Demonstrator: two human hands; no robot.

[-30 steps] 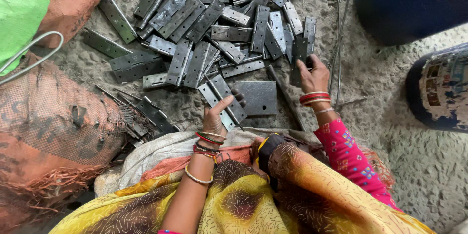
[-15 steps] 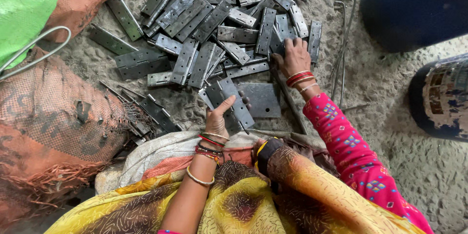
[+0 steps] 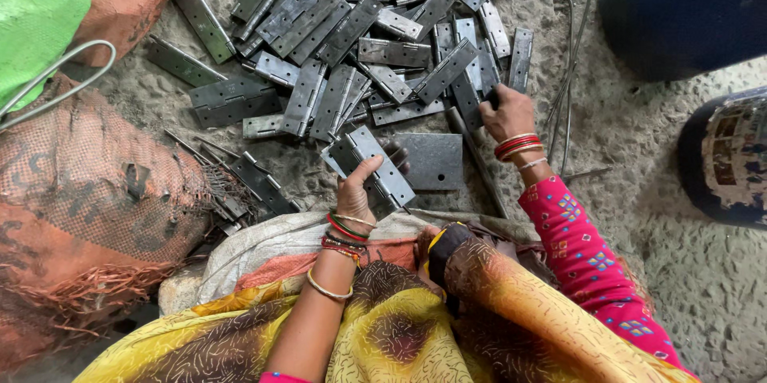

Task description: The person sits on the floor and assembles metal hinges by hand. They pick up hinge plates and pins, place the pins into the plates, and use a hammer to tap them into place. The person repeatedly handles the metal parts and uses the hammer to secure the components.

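Since approx. 1 s ago the right hand (image 3: 506, 114) has been shifted up-left into the heap of grey steel hinges (image 3: 375, 39) on the sandy floor (image 3: 639, 191), fingers curled on one, while a folded grey hinge (image 3: 375, 166) is pinched by the left hand (image 3: 357, 191) beside the flat grey plate (image 3: 431, 161), so sorting looks ongoing.

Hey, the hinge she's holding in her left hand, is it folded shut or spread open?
Spread open. The hinge in the left hand shows two flat leaves side by side with the knuckle line running between them.

Hands (image 3: 363, 187) among grey metal hinges (image 3: 375, 51)
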